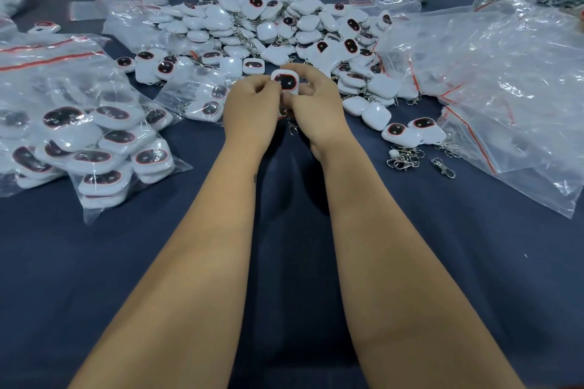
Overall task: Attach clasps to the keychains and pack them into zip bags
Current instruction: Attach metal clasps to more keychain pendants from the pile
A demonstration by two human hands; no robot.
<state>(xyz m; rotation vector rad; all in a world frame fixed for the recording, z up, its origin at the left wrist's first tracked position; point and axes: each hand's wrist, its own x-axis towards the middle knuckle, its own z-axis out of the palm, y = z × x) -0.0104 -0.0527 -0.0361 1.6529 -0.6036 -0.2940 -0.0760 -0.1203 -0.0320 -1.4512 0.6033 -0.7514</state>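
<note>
Your dark blue table (284, 262) carries the whole job, and the biggest thing on it is the heap of loose keychains (268, 25) straight ahead of you: white, rounded-square pieces with dark red-rimmed faces, many trailing metal chains, which I judge is work still waiting. To your right lies a large crumpled pile of empty zip bags (505, 88) with red seal strips, so plenty of packing remains. To your left sit filled zip bags (94, 148), several keychains in each, and that looks like the finished share; it is smaller than the heap, so you seem well short of done. Nearer your right forearm a small cluster of loose clasps (406, 158) rests on the cloth, with one single clasp (443, 167) just beside it. Between your hands, in front of the heap, is the keychain (286, 81) you are working on, face up toward you. Your left hand (249, 110) has its fingers curled round the piece's left edge, and your right hand (316, 104) pinches its right side, while a bit of chain (292, 128) hangs below your hands. Whether its clasp is already hooked on I cannot tell.
</note>
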